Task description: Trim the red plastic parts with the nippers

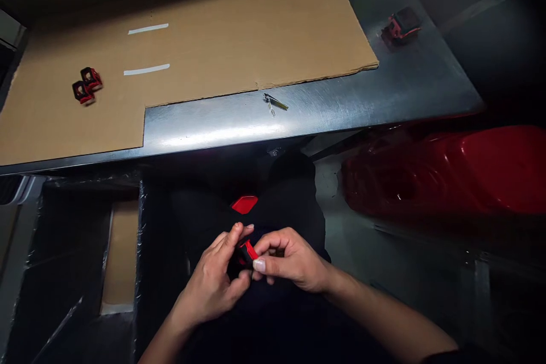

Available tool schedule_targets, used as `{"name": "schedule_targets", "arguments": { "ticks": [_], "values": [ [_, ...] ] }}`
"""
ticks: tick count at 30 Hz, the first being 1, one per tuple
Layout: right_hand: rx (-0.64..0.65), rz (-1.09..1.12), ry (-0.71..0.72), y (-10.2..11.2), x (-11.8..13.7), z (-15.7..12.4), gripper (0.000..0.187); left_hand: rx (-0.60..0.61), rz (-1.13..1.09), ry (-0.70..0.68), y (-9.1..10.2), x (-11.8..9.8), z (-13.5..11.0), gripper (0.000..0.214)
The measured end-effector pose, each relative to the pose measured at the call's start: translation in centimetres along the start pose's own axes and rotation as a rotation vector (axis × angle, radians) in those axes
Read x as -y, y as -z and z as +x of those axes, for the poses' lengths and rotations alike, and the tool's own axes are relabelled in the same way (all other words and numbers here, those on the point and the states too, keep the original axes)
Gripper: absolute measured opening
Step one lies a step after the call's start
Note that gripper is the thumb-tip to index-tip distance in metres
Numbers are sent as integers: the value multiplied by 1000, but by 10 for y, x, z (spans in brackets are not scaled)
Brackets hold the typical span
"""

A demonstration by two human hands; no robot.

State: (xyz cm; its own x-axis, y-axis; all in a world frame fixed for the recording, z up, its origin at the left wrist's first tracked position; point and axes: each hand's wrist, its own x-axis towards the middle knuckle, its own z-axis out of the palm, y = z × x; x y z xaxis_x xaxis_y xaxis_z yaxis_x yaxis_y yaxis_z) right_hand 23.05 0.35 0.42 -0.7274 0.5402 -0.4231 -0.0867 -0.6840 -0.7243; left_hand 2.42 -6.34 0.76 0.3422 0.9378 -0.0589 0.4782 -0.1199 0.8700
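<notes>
Both hands meet low in the view, below the table's front edge, over dark cloth. My left hand (215, 281) and my right hand (290, 259) pinch the same small red and black part (246, 251) between their fingertips. A loose red piece (244, 204) lies on the dark cloth just above the hands.
A metal table (324, 108) carries a cardboard sheet (205, 51) with two white tape strips. Two red and black parts (86, 85) sit at the sheet's left. A small metal clip (274, 103) lies near the front edge. A red and black toy car (401, 25) stands far right. A red plastic bin (469, 170) is at the right.
</notes>
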Motion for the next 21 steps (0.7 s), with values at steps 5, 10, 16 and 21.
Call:
{"name": "schedule_targets", "arguments": {
  "ticks": [5, 10, 16, 21],
  "values": [
    [-30, -18, 65, 2, -4, -2, 24, -239, -114, 92, 21, 8, -5, 42],
    [-17, -72, 144, 4, -7, 0, 18, -525, -183, 141, 23, 7, -2, 45],
    [35, -203, 221, 6, -10, 4, 15, -293, -153, 70, -6, -6, 6, 90],
    [33, -310, 224, 6, -10, 5, 7, -290, -44, 17, -14, -8, 7, 88]
  ]
}}
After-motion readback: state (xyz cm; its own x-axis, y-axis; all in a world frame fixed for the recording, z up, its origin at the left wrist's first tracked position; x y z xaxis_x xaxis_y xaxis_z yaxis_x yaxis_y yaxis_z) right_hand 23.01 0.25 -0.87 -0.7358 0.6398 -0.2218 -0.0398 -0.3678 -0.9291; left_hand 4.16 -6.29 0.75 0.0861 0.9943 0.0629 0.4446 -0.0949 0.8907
